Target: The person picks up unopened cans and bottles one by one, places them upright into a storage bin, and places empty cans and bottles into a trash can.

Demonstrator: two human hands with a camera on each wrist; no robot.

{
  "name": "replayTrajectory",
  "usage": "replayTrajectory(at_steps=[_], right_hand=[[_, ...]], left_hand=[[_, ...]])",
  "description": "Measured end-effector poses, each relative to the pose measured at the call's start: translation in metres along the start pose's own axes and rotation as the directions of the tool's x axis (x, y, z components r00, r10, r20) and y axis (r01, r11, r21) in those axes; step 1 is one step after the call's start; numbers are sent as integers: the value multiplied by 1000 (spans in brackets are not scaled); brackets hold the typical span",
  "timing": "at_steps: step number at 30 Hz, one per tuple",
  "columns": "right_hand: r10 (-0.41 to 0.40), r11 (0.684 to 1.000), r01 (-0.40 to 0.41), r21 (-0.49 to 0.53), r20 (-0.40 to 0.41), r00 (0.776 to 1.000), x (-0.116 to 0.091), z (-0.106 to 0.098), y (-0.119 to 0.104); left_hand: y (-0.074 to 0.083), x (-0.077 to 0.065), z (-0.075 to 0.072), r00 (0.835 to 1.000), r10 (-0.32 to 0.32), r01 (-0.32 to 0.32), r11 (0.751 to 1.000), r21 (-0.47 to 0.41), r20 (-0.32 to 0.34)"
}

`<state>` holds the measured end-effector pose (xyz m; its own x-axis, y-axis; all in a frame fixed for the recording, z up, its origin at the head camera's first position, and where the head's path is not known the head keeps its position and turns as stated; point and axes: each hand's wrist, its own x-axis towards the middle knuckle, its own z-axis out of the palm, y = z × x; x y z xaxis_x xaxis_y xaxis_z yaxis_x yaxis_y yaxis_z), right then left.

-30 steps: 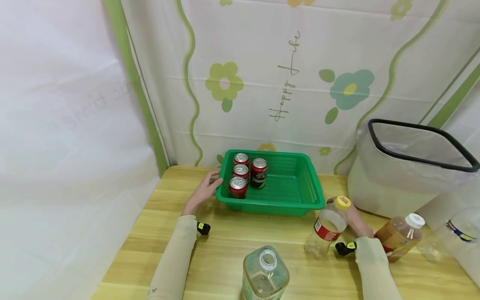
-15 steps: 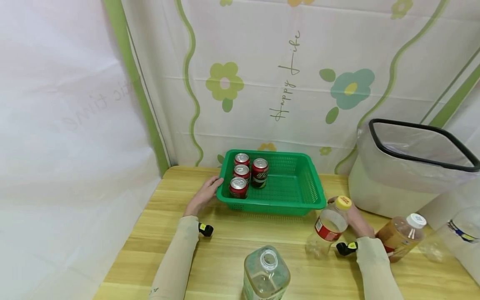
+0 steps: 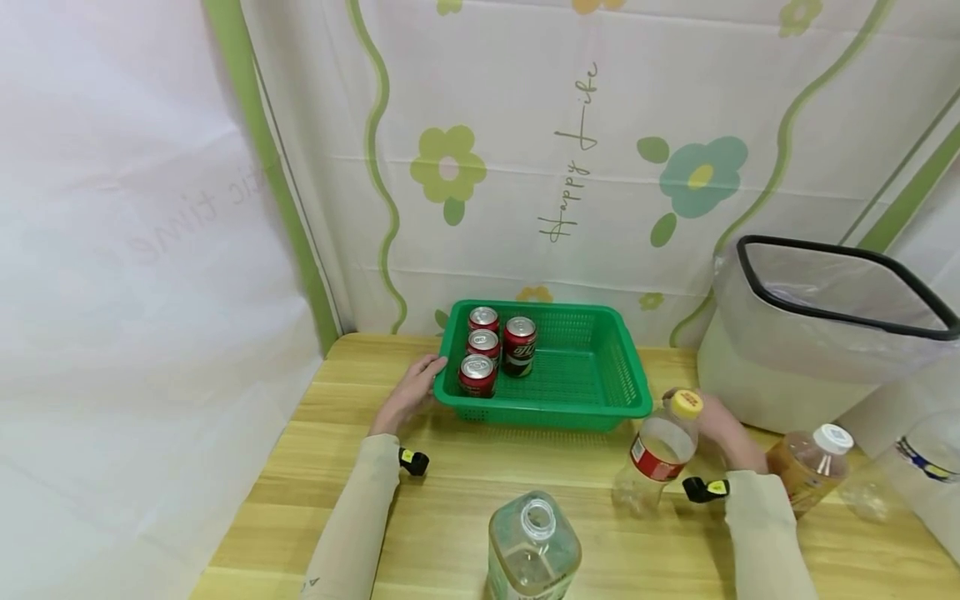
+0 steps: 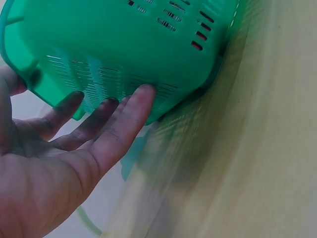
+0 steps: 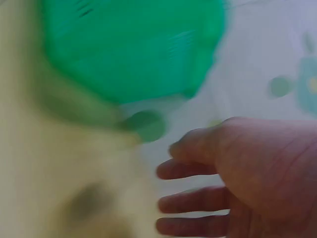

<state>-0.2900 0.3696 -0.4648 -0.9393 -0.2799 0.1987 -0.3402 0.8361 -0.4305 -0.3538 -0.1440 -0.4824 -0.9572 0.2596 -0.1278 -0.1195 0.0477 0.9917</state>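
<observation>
A green plastic basket (image 3: pixel 577 367) stands on the table near the curtain, with several dark red soda cans (image 3: pixel 477 377) upright at its left end. My left hand (image 3: pixel 411 390) is at the basket's left end, thumb by the rim. In the left wrist view its extended fingers (image 4: pixel 124 126) lie against the slotted side wall. My right hand (image 3: pixel 722 425) is off the basket's right end, partly behind a clear bottle with a yellow cap (image 3: pixel 686 403). In the right wrist view this hand (image 5: pixel 247 173) holds nothing, its fingers apart from the basket.
An uncapped square bottle (image 3: pixel 534 546) stands near the front. Right of my right arm are a brown-tinted bottle with a white cap (image 3: pixel 806 471) and a clear bottle (image 3: pixel 926 454). A lined bin with a black rim (image 3: pixel 847 321) is at the back right.
My right hand and forearm have moved slightly right, away from the basket's right end. The left hand stays at the left end; its fingers have shifted slightly.
</observation>
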Motion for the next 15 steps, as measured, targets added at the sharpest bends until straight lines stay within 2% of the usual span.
replayTrajectory(at_steps=[3, 7, 15], right_hand=[[8, 998, -6, -56, 40, 999, 2, -25, -12], [88, 995, -86, -46, 62, 994, -5, -55, -26], [52, 987, -39, -155, 82, 995, -11, -88, -50]], left_hand=[[0, 0, 0, 1000, 3, -3, 1000, -6, -5], [1, 2, 2, 1000, 17, -17, 1000, 1, 18], [-3, 2, -1, 1000, 3, -2, 999, -42, 26]])
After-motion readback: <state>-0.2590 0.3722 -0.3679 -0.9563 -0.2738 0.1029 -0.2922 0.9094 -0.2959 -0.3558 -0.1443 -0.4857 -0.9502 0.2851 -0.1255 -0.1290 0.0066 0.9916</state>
